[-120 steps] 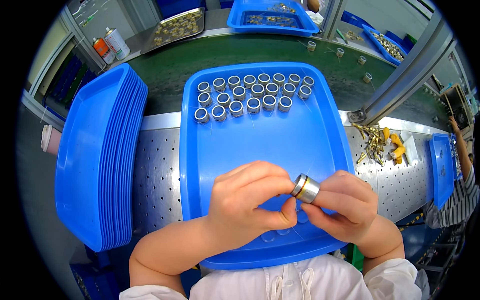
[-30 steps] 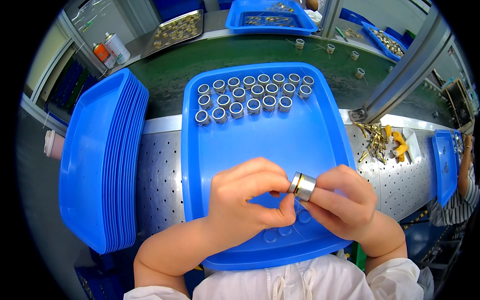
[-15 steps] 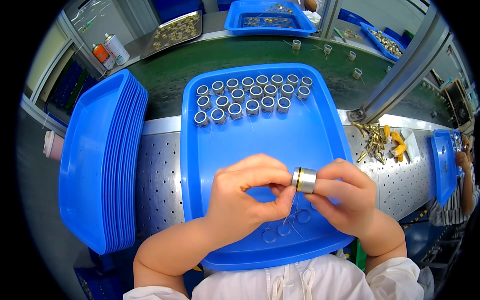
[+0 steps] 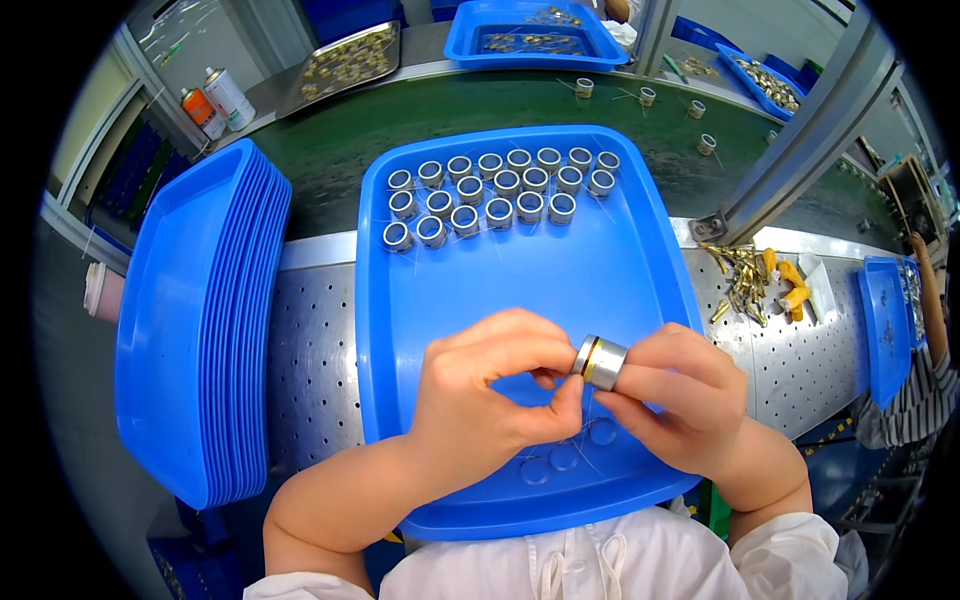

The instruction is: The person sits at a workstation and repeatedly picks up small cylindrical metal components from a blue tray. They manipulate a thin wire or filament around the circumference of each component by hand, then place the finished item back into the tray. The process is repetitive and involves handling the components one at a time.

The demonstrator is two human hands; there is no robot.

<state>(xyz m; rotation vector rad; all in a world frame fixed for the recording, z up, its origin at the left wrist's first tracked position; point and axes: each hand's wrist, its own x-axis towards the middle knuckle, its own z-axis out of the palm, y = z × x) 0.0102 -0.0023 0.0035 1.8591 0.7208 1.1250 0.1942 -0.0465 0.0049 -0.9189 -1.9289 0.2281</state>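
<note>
A short silver metal cylinder [image 4: 604, 365] with a yellow band and a darker ring near its left end is held between both hands over the blue tray [image 4: 373, 330]. My left hand [image 4: 485, 385] pinches the left end with thumb and forefinger. The fingers and thumb of my right hand [image 4: 695, 395] close round the other end. Below the hands, a few clear round discs [image 4: 563, 457] and thin wires lie in the tray. Along its far side stand several small open-topped metal cylinders [image 4: 498, 213] in rows, with fine wires sticking out.
To the left stands a stack of blue trays [image 4: 190, 330]. A green conveyor belt [image 4: 320, 165] runs behind, carrying a few cylinders [image 4: 647, 97]. Brass-coloured parts [image 4: 742, 283] and yellow finger cots [image 4: 793, 290] lie right, near a metal post [image 4: 815, 130]. A co-worker's arm [image 4: 932, 300] shows far right.
The metal cylinder has tilted, its right end now lower, and my right-hand fingers have shifted slightly with it. At far right, the co-worker's arm has reached upward. The whole view has shifted slightly.
</note>
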